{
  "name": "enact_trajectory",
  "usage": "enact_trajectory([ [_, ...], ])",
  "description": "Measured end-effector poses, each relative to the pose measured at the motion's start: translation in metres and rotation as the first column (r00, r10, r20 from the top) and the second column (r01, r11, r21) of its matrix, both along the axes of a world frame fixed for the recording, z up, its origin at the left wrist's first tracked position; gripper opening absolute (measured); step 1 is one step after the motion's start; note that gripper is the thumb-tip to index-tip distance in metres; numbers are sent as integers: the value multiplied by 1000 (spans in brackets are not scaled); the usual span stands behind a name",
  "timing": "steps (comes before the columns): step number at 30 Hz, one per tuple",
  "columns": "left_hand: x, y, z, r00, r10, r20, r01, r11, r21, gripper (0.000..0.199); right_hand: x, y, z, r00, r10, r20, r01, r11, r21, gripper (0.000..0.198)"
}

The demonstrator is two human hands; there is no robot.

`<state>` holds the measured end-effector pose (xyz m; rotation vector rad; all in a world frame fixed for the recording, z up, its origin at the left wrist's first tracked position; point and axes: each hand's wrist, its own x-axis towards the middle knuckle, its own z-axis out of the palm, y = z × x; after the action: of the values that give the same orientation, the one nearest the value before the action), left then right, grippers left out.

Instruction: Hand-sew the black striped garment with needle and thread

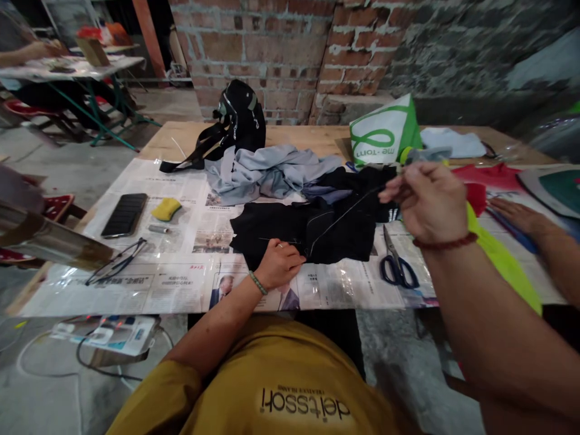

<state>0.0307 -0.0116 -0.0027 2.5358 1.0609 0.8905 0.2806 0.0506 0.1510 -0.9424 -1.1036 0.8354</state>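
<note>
Some black cloth (351,238) lies beyond the left hand (280,264) pinching its edge; raised right hand (432,202) holds thread (339,220).

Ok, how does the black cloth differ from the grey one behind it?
The black cloth is spread fairly flat; the grey cloth is bunched into folds. The left hand touches the black cloth, while the grey cloth lies untouched. Both lie on the table.

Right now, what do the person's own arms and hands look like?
Both hands are gloveless. The left hand wears a ring, with a green beaded bracelet at its wrist; the right hand has a dark-red bracelet. A short mustard sleeve covers the upper left arm.
</note>
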Motion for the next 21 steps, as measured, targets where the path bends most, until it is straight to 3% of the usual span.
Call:
enact_trajectory([
  [3,0,-6,0,999,1,-54,2,998,66,20,20,-28,-34,983,-177,-53,176,984,-19,16],
  [6,-1,-12,-5,997,11,-82,-4,996,86,21,47,-49,-58,908,-402,-114,409,912,41,7],
  [10,-3,-15,-13,993,30,-114,-17,994,107,23,75,-68,-71,683,-698,-213,725,683,88,14],
  [13,-3,-15,-15,993,34,-111,-19,992,126,22,90,-78,-74,569,-793,-215,822,556,123,16],
  [18,-2,-15,-12,999,11,-34,-9,998,62,17,110,-91,-89,523,-844,-118,848,501,170,9],
  [20,0,-16,-11,998,0,66,1,1000,-5,19,110,-96,-103,479,-877,31,866,478,145,7],
  [21,1,-16,-11,991,6,135,1,999,-46,23,107,-99,-110,481,-860,172,853,504,138,5],
])
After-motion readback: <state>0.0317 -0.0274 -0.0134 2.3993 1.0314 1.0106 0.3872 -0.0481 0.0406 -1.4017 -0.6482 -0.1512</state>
